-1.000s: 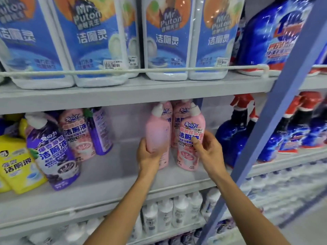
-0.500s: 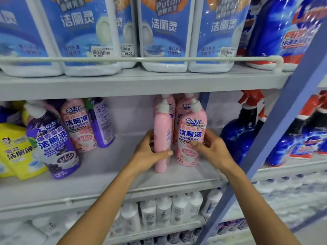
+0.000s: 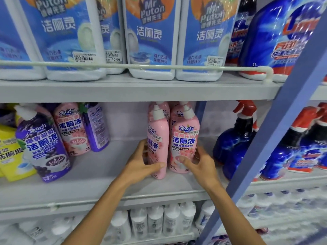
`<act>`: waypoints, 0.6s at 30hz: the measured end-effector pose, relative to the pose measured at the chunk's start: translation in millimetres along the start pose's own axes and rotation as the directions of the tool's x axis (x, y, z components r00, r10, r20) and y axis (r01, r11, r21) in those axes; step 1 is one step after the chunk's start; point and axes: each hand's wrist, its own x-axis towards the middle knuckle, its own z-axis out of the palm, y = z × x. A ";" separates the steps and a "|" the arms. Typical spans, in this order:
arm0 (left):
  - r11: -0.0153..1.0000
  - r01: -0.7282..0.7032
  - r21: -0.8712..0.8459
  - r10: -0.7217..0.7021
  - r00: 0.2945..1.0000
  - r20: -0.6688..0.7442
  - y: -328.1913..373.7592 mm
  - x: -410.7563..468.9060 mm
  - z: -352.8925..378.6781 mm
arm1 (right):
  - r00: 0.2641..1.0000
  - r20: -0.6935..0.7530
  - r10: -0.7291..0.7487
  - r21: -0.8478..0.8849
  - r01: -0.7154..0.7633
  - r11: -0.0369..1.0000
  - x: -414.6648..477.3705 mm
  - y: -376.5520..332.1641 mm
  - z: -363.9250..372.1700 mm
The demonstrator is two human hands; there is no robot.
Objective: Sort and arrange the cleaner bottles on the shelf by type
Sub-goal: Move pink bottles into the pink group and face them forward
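gripping a slim pink plastic cleaner bottle [image 3: 158,138] with a white angled spout, the left hand [image 3: 139,165] curls its fingers round the bottle's left side and lays its thumb across the lower front. this bottle stands upright on the grey metal middle shelf [image 3: 99,175], left of the slanted blue metal upright [image 3: 276,138]. it is turned so a plain pink flank faces out and its label shows only along the left edge. just beside it, nearer the upright, stands a matching pink labelled bottle [image 3: 184,138], front square on: blue characters, with a pink swirled bowl pictured low down. the right hand [image 3: 201,163] holds it, thumb on the lower label, fingers curled round the right side. well left of the upright lean a purple grape-printed bottle [image 3: 44,144] and a third pink bottle [image 3: 72,128]. dark blue spray bottles with red triggers [image 3: 233,144] stand by the upright.
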 end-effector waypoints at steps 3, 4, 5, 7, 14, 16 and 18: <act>0.995 0.016 0.099 -0.005 0.994 -0.110 1.1 -0.1 -2.7 | 1.000 -0.019 -0.001 0.022 0.002 1.000 5.8 2.1 0.9; 0.990 0.030 0.139 -0.006 0.985 -0.170 4.3 1.9 2.0 | 1.000 -0.018 -0.012 0.021 0.012 1.000 8.7 1.7 0.7; 0.985 0.040 0.170 -0.001 0.973 -0.229 6.1 4.9 7.6 | 1.000 -0.015 -0.024 0.023 0.024 0.999 10.7 0.9 1.3; 0.972 0.037 0.231 0.037 0.950 -0.311 10.6 10.5 18.1 | 0.999 -0.015 -0.041 0.040 0.041 0.998 13.7 1.1 4.1; 0.924 0.103 0.369 0.068 0.904 -0.423 20.6 25.2 33.9 | 0.998 -0.032 -0.062 0.014 0.062 0.998 25.2 3.8 3.9; 0.920 0.125 0.373 0.057 0.896 -0.441 21.6 29.1 35.7 | 0.998 -0.038 -0.059 0.009 0.059 0.998 29.7 3.7 4.8; 0.915 0.148 0.375 0.041 0.891 -0.451 23.5 32.8 37.6 | 0.998 -0.048 -0.051 0.010 0.051 0.999 33.3 5.1 7.1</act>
